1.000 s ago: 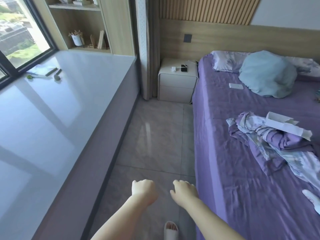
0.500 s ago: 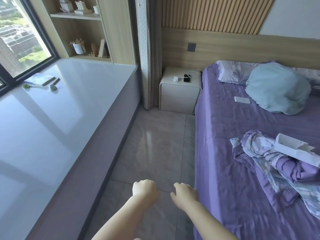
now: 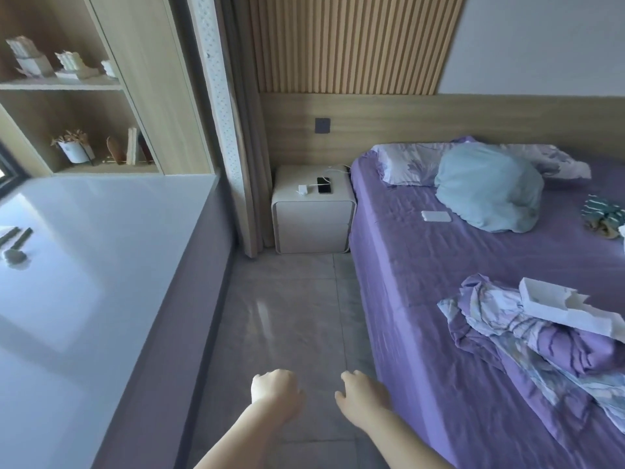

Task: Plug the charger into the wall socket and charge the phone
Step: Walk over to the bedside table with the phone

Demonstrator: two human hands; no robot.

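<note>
A white charger (image 3: pixel 303 189) and a black phone (image 3: pixel 324 185) lie on top of a white bedside cabinet (image 3: pixel 313 228) at the far end of the aisle, with a white cable (image 3: pixel 333 170) trailing toward the bed. A dark wall socket (image 3: pixel 322 125) sits in the wooden panel above the cabinet. My left hand (image 3: pixel 275 389) and my right hand (image 3: pixel 362 394) hang low in front of me over the floor, far from the cabinet. Both have curled fingers and hold nothing.
A purple bed (image 3: pixel 473 299) fills the right side, with pillows, a white flat item (image 3: pixel 436 216), crumpled bedding (image 3: pixel 527 336) and a white box (image 3: pixel 554 301). A grey window ledge (image 3: pixel 84 282) runs along the left under wooden shelves. The tiled aisle (image 3: pixel 287 316) lies between them.
The view has moved forward along the aisle and tilted up, so the cabinet, charger and socket appear closer. My hands stay low in front, unchanged in shape.
</note>
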